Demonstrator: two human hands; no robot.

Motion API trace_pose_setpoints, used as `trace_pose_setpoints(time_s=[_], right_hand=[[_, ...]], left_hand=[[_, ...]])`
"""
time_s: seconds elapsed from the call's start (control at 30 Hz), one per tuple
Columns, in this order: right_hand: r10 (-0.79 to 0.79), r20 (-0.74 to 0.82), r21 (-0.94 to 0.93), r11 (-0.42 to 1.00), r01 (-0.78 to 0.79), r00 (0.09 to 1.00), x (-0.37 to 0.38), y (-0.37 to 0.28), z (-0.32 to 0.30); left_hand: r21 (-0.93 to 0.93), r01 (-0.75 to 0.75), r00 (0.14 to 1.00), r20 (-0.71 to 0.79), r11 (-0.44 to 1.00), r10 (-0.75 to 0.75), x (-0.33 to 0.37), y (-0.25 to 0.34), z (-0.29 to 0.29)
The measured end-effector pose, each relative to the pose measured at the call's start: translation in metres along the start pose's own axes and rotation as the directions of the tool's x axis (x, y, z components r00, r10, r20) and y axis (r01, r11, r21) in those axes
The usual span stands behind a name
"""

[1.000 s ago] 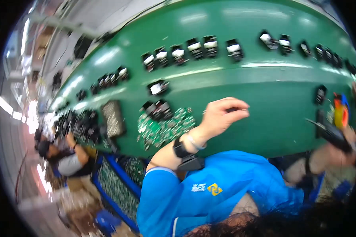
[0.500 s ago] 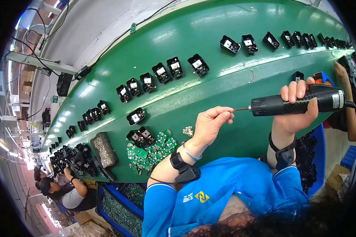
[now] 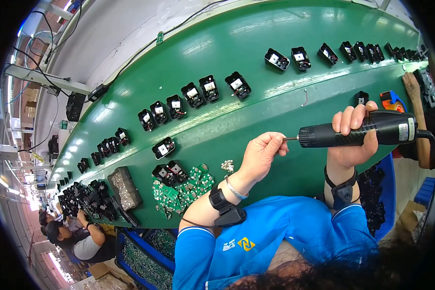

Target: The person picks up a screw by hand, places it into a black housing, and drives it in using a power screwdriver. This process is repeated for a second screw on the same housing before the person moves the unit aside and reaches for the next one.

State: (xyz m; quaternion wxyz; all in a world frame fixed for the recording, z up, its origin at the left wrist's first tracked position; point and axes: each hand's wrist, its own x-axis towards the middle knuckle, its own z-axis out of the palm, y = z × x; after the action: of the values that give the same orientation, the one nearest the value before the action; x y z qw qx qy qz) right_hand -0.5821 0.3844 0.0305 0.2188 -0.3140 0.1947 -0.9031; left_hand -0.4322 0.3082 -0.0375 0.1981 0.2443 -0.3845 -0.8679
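Right of centre, the right hand (image 3: 353, 151) grips a corded electric screwdriver (image 3: 320, 137); at centre, the left hand (image 3: 262, 157) pinches its driver bit (image 3: 291, 138).

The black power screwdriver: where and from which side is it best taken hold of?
Likely around the mid-body of the black power screwdriver, from the person's near side, as the right hand wraps it. The long body lies crosswise, with the bit at its left end and cord at its right, so this avoids both.

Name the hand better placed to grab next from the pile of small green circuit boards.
Probably the left hand: though pinching the thin metal bit, it is nearer the pile, while the right hand grips the black cylindrical power screwdriver.
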Motion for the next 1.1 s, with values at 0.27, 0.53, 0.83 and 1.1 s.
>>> trace_pose_setpoints(time_s=[0.27, 0.53, 0.83, 1.1], right_hand=[[-0.053, -0.007, -0.028, 0.998, 0.053, 0.999, 0.009, -0.004, -0.01], [-0.1, -0.068, -0.026, 0.995, 0.099, 0.993, 0.044, -0.002, -0.023], [-0.158, -0.07, -0.143, 0.979, 0.147, 0.985, 0.085, 0.034, -0.051], [-0.125, -0.072, -0.198, 0.974, 0.108, 0.99, 0.107, 0.057, -0.063]], left_hand=[[-0.214, 0.039, 0.997, 0.078, 0.976, -0.022, 0.01, 0.003, 0.01], [0.703, -0.374, 0.907, 0.142, 0.605, 0.396, 0.059, 0.047, 0.004], [0.938, -0.166, 0.86, 0.288, -0.303, 0.421, 0.175, 0.053, 0.006], [0.966, -0.09, 0.891, 0.187, -0.242, 0.413, 0.2, 0.046, 0.002]])
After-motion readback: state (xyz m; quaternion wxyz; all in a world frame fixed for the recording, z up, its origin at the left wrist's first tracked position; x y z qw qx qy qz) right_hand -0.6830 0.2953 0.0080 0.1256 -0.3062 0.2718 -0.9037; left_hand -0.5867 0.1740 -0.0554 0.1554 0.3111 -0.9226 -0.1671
